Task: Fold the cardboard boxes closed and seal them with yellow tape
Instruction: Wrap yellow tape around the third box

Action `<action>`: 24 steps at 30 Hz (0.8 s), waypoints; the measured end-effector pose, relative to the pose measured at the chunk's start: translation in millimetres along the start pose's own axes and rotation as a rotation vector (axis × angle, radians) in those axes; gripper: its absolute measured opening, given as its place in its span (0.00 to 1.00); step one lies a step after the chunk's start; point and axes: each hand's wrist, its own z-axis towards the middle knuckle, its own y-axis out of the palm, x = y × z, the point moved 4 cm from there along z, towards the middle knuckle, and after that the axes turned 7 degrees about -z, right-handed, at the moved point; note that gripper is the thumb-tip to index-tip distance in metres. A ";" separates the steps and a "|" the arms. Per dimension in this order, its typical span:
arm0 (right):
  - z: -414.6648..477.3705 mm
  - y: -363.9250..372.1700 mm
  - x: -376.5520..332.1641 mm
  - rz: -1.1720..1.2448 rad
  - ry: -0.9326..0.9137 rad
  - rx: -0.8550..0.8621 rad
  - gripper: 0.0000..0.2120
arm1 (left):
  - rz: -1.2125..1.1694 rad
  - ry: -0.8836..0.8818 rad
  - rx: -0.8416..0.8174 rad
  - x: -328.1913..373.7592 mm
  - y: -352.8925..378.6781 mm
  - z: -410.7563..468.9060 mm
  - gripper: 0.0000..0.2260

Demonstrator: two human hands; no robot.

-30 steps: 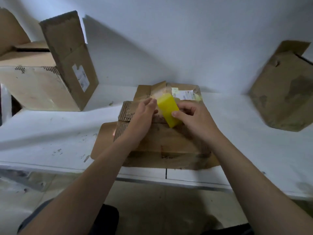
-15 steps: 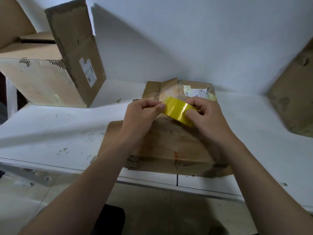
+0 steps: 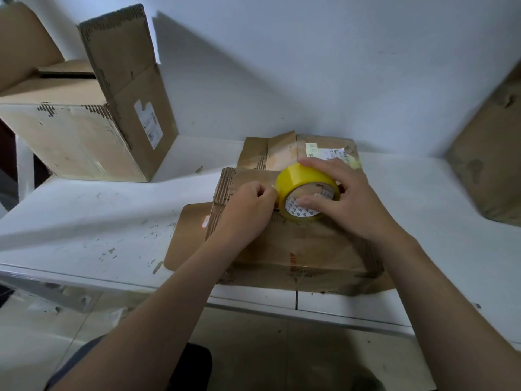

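Note:
A low brown cardboard box (image 3: 296,244) lies on the white table (image 3: 98,221) in front of me, its top flaps folded down. Above the box my right hand (image 3: 346,201) grips a roll of yellow tape (image 3: 306,190), thumb inside the white core and fingers over the top. My left hand (image 3: 251,210) pinches at the roll's left edge, where the tape end lies. No tape strip is visibly drawn out.
A large cardboard box (image 3: 84,122) with one flap standing up sits at the back left of the table. Another brown box (image 3: 490,159) leans at the right edge. A white wall rises close behind. The table's front edge runs just below the box.
The roll has turned in my right hand so its open core now faces me. My left fingers have stayed at its left edge. The camera has shifted slightly.

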 end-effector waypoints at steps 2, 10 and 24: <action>-2.1 0.9 7.7 -0.020 -0.043 -0.009 0.28 | 0.002 0.038 -0.049 3.6 6.4 -1.6 0.16; -7.8 -0.8 19.5 -0.135 -0.118 0.029 0.32 | 0.036 0.143 0.000 10.1 3.4 1.0 0.19; -0.7 30.1 -5.6 -0.282 -0.094 0.062 0.34 | 0.000 0.090 0.086 -23.2 -66.3 0.7 0.21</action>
